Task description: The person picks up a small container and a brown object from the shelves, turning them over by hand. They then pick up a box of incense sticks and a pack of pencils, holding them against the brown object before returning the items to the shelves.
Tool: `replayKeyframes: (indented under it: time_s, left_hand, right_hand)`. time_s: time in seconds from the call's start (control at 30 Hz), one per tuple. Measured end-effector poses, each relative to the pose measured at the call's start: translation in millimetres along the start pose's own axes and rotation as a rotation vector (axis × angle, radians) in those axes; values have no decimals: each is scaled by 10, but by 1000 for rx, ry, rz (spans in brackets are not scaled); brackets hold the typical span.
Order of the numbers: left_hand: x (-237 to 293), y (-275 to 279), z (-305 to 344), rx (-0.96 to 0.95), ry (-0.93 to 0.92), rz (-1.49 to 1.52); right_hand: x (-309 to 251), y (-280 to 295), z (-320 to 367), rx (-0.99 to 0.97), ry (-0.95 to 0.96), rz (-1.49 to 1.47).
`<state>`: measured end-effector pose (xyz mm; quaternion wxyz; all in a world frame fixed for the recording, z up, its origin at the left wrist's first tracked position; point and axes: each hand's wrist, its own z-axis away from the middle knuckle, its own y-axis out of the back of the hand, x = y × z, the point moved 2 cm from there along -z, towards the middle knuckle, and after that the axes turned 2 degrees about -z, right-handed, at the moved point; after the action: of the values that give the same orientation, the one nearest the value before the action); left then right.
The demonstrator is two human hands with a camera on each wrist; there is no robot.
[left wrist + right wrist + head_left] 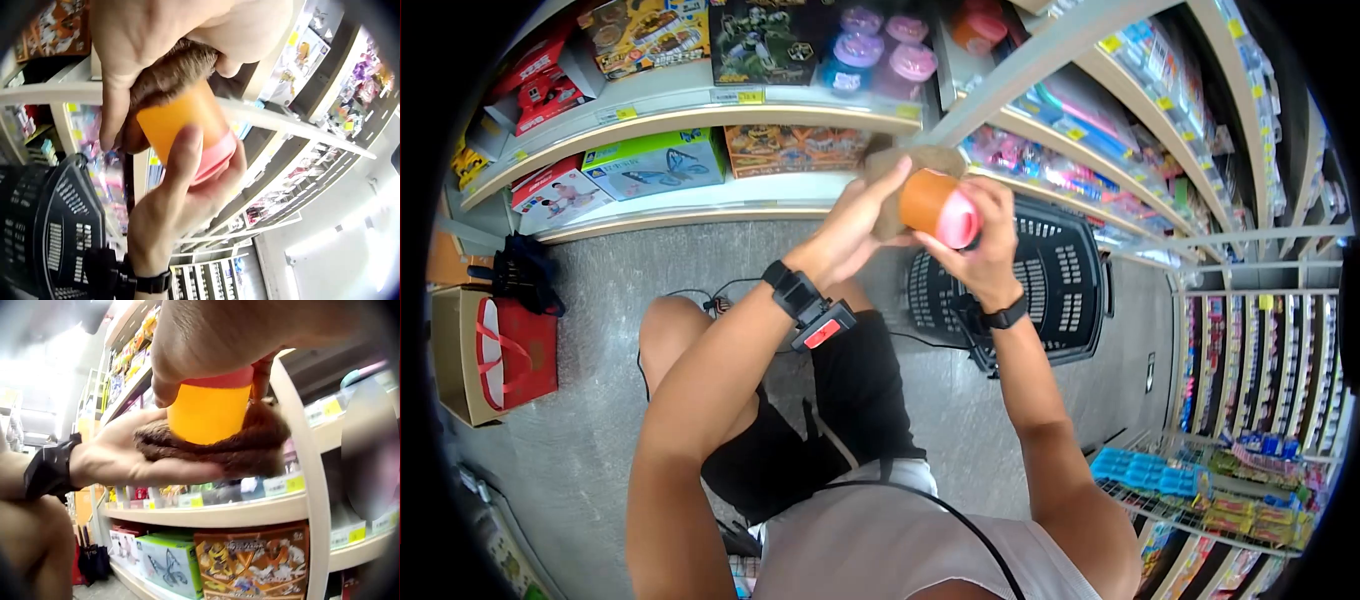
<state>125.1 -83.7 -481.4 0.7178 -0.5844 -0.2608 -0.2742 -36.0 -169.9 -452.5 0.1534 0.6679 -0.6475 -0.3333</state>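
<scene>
My right hand (985, 240) grips an orange tub (927, 203) around its pink end (957, 220). In the left wrist view the right thumb lies along the tub's orange side (181, 119). My left hand (855, 225) holds a fuzzy brown cloth (890, 205) against the tub's other end. The right wrist view shows the cloth (250, 447) folded across the left palm (125, 453), with the tub (206, 415) upright on it, pink end up. The cloth hides the tub's far end.
A black shopping basket (1055, 275) stands on the floor below the right hand. Shelves (700, 120) with boxed toys and small tubs (860, 50) run along the front. A cardboard box (465, 350) with a red bag (525, 345) sits at left. Racks of goods (1260, 370) line the right.
</scene>
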Motion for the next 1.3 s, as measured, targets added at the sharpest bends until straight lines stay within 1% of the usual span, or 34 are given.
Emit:
replayKeyframes:
  time_s: [0.07,0.13,0.17,0.2,0.23,0.27,0.3,0.33,0.4,0.47,0.5,0.53,0.57,0.6,0.63,0.67,0.7,0.73,0.8,0.83,0.87,0.9,0.93,1.0,1.07,1.1,1.13,1.17,1.2,1.23,1.27,1.3]
  left_hand:
    - [-176,-20,14,23,32,23]
    - [-296,-59,30,111,-96,-56]
    - [-376,8,-58,78,-273,-253]
    - [-370,-3,-82,88,-452,-475]
    - [-373,-22,-67,176,-657,-656]
    - [-322,-17,-35,152,-811,-878]
    - [-280,-60,9,125,-907,-1012]
    - [-252,-102,73,81,-847,-943]
    - [-261,-81,33,62,-828,-861]
    - [-345,-16,-89,33,-581,-597]
    - [-367,39,-115,-23,-422,-449]
    - [-360,24,-119,-85,-266,-299]
    - [-359,-9,-69,-211,-136,-107]
    - [-342,-35,-11,-234,-120,-114]
    - [-354,-59,24,-275,14,-23]
    - [-384,-100,44,-315,153,69]
    - [-471,-91,15,-329,180,103]
    - [-512,-118,21,-329,188,129]
    - [-552,-162,38,-303,191,174]
    - [-539,-191,45,-251,170,158]
    - [-505,-220,39,-273,169,146]
    - [-489,-221,7,-257,135,155]
    - [-469,-234,-27,-240,97,171]
    - [-425,-240,-56,-224,36,180]
    - [-498,-151,-310,-319,17,233]
    - [-457,-210,-287,-254,-49,237]
    - [-339,-342,-212,-142,-32,350]
    - [-363,-310,-281,-141,-73,279]
    - [-354,-318,-277,-138,-115,214]
    - [-364,-237,-233,-58,37,173]
    - [-329,-260,-209,-148,-159,130]
    - [-330,-259,-206,-153,-177,140]
  right_hand:
    - [-70,-141,135,28,-57,19]
    - [-72,-220,202,147,-459,-104]
    - [-143,-290,235,260,-650,-195]
    - [-85,-363,317,321,-717,-286]
    - [-96,-347,341,311,-1033,-623]
    - [-164,-301,348,281,-1342,-970]
    - [-219,-269,285,290,-1401,-1089]
    - [-254,-240,260,299,-1463,-1203]
    - [-180,-132,345,172,-1352,-938]
    - [-158,-141,350,108,-837,-274]
    - [-299,-85,242,68,-727,-130]
    - [-317,-3,196,74,-729,-127]
    - [-345,72,119,-17,-512,-56]
    - [-374,155,85,-103,-306,25]
    - [-364,241,82,-151,-279,61]
    - [-359,338,40,-202,-213,67]
    - [-347,431,5,-256,-194,76]
    - [-347,513,-23,-311,-176,82]
    - [-350,631,-125,-458,-236,77]
    - [-415,714,-233,-468,-198,115]
    - [-500,802,-379,-477,-150,158]
    - [-570,913,-501,-436,-184,159]
    - [-723,1060,-714,-415,-152,180]
    - [-1127,1316,-1073,-263,0,72]
    - [-1635,1497,-1318,-115,342,-102]
    - [-1993,1548,-1384,-188,323,-177]
    - [-2370,1649,-1466,-586,150,82]
    - [-2689,1623,-1464,-682,265,35]
    - [-2842,1594,-1385,-695,358,-18]
    - [-2958,1558,-1316,-715,420,-53]
    - [-3025,1530,-1257,-734,453,-72]
    - [-3038,1552,-1226,-743,462,-82]
